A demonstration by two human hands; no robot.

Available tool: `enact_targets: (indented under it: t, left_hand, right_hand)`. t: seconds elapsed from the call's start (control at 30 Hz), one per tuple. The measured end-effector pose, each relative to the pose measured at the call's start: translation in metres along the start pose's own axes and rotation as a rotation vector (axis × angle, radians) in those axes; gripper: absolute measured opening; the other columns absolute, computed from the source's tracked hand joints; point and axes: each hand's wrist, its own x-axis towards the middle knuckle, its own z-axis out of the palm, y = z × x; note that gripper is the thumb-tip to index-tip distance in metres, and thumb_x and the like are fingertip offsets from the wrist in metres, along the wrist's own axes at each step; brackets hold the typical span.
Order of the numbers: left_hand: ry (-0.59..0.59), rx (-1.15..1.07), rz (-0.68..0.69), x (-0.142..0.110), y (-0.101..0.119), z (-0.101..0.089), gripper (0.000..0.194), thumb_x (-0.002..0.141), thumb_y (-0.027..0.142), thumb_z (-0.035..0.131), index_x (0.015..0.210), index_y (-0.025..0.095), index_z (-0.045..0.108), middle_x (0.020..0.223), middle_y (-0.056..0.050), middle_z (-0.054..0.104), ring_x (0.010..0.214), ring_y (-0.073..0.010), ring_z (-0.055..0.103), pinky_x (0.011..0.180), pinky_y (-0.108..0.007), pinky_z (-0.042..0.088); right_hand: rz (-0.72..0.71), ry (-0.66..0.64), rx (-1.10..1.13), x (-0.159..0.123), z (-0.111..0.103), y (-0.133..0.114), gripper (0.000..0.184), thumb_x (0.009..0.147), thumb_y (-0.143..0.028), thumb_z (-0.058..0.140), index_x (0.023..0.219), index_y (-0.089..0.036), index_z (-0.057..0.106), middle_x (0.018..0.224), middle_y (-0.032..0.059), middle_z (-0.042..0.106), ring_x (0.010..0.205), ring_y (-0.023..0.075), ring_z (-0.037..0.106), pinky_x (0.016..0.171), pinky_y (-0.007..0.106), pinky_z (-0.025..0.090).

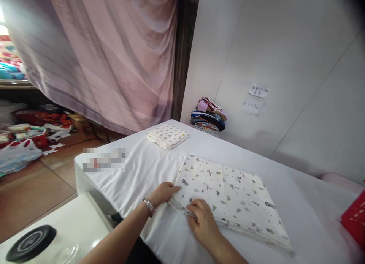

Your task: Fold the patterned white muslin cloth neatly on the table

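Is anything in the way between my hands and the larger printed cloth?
Nothing visible: your left hand touches the larger printed cloth near its left corner, your right hand its near edge. The smaller folded cloth lies apart, farther back.

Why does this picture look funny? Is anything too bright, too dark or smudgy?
In the head view, white glare at the far left edge, a black patch in the top right corner, blocky squares covering a spot on the table, and faint shadow low on the wall; the big folded cloth has a clear print, but its near right corner looks soft.
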Motion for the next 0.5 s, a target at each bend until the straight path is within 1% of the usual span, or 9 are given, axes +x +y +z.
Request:
enact_targets:
  t: [0.13, 0.2, 0.23, 0.3, 0.4, 0.5]
  left_hand:
    - [0.175, 0.206, 0.114, -0.002, -0.003, 0.002, 0.031, 0.069, 0.048, 0.051, 0.06, 0.019, 0.046, 0.059, 0.0, 0.052, 0.057, -0.0153, 0.048, 0.052, -0.025, 0.029]
    - [0.215, 0.214, 0.123, -0.005, -0.003, 0.005, 0.03, 0.071, 0.047, 0.049, 0.061, 0.019, 0.044, 0.061, 0.0, 0.053, 0.059, -0.0154, 0.048, 0.053, -0.025, 0.03]
    - [0.212, 0.184, 0.114, -0.005, -0.003, 0.006, 0.03, 0.071, 0.047, 0.049, 0.062, 0.019, 0.043, 0.06, 0.001, 0.052, 0.058, -0.015, 0.048, 0.053, -0.025, 0.03]
    - [0.166, 0.06, 0.082, -0.005, -0.004, 0.009, 0.029, 0.071, 0.047, 0.05, 0.064, 0.019, 0.042, 0.059, 0.002, 0.049, 0.057, -0.014, 0.047, 0.051, -0.024, 0.032]
    - [0.102, -0.147, 0.046, -0.002, -0.008, 0.013, 0.03, 0.07, 0.048, 0.05, 0.069, 0.019, 0.044, 0.059, 0.004, 0.046, 0.056, -0.0128, 0.046, 0.047, -0.022, 0.033]
    - [0.154, -0.186, 0.083, 0.001, -0.014, 0.016, 0.03, 0.069, 0.048, 0.053, 0.07, 0.018, 0.047, 0.057, 0.005, 0.044, 0.055, -0.0112, 0.043, 0.048, -0.022, 0.032]
  right_hand:
    - [0.057, -0.048, 0.08, 0.008, -0.006, 0.001, 0.027, 0.07, -0.01, 0.053, 0.089, -0.025, 0.066, 0.09, 0.0046, 0.059, 0.09, 0.0219, 0.053, 0.082, 0.036, 0.043]
    - [0.127, -0.074, 0.158, 0.015, -0.01, 0.002, 0.022, 0.072, -0.014, 0.053, 0.087, -0.024, 0.066, 0.087, 0.004, 0.06, 0.086, 0.0207, 0.055, 0.08, 0.035, 0.044]
    - [0.177, -0.087, 0.21, 0.02, -0.012, 0.002, 0.019, 0.074, -0.017, 0.053, 0.087, -0.023, 0.066, 0.085, 0.0037, 0.061, 0.084, 0.0201, 0.056, 0.078, 0.034, 0.045]
    - [0.28, -0.116, 0.329, 0.03, -0.014, 0.002, 0.021, 0.077, -0.024, 0.052, 0.094, -0.022, 0.064, 0.086, 0.0033, 0.062, 0.08, 0.019, 0.057, 0.074, 0.032, 0.047]
    - [0.378, -0.157, 0.519, 0.043, -0.012, 0.001, 0.033, 0.079, -0.032, 0.052, 0.109, -0.021, 0.058, 0.095, 0.0047, 0.063, 0.079, 0.018, 0.059, 0.071, 0.031, 0.047]
    - [0.399, -0.176, 0.628, 0.052, -0.004, 0.0, 0.041, 0.08, -0.037, 0.052, 0.116, -0.019, 0.053, 0.098, 0.0059, 0.061, 0.079, 0.0169, 0.058, 0.071, 0.03, 0.047]
